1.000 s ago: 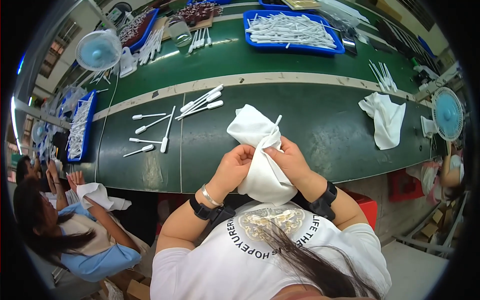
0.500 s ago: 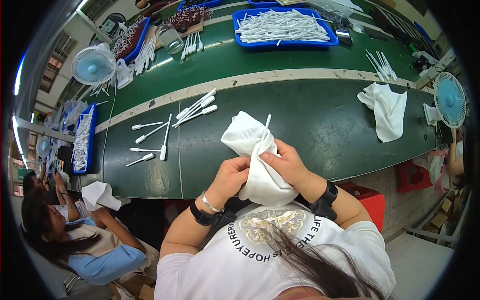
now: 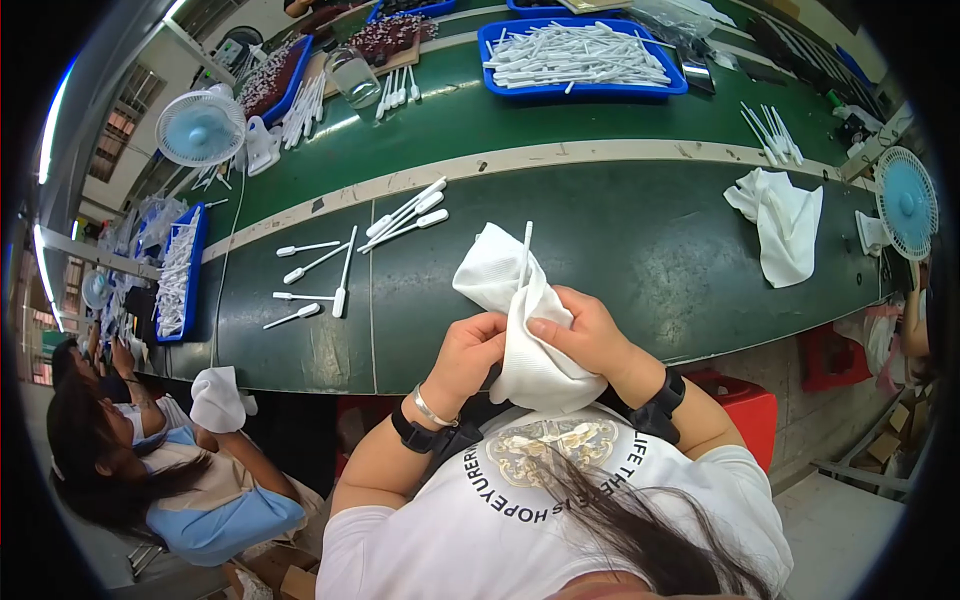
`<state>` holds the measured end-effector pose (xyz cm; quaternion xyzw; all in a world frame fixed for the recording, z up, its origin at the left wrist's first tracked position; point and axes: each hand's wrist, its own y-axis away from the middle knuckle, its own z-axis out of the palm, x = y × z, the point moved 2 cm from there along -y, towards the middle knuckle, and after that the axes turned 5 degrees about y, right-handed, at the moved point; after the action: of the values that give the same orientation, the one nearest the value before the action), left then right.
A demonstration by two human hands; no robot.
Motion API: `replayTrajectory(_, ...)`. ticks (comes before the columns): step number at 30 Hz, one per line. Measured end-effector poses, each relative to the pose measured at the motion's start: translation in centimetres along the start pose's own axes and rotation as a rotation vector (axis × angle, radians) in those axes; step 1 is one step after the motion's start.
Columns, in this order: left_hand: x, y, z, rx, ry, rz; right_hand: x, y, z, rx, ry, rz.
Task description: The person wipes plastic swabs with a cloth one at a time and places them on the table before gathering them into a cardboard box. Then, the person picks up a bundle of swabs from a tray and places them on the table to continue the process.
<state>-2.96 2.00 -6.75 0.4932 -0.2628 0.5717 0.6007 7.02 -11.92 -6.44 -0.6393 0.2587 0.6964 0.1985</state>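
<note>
Close in front of me, a white ribbed cloth (image 3: 548,365) is bunched between my two hands. From its folds a white pipette-like stick (image 3: 527,245) points up, its lower part hidden in the cloth. My left hand (image 3: 470,348) is closed on the cloth's left side. On the other side my right hand (image 3: 585,330) pinches the cloth, thumb lying across it near the stick's lower end. Several similar white sticks with thicker ends (image 3: 408,215) lie on the dark green table (image 3: 620,240) to the left of the cloth.
A second white cloth (image 3: 785,225) lies on the right. Farther back are a blue tray (image 3: 590,92) heaped with white sticks and a clear jar (image 3: 353,78). Fans (image 3: 200,130) stand at both sides. At lower left another person (image 3: 215,490) holds a white cloth.
The stick in the cloth stands more upright than before, and my right hand's grip has shifted slightly. The whole view has moved a little. The person at left has moved their cloth.
</note>
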Motion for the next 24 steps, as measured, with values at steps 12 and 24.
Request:
replayTrajectory(12,0.2,0.5,2.0,0.005,-0.54,0.35,-0.6,0.3,1.0,0.121,0.288,-0.227)
replayTrajectory(24,-0.2,1.4,0.8,-0.134,-0.181,0.148,-0.6,0.9,1.7,0.077,0.006,-0.153)
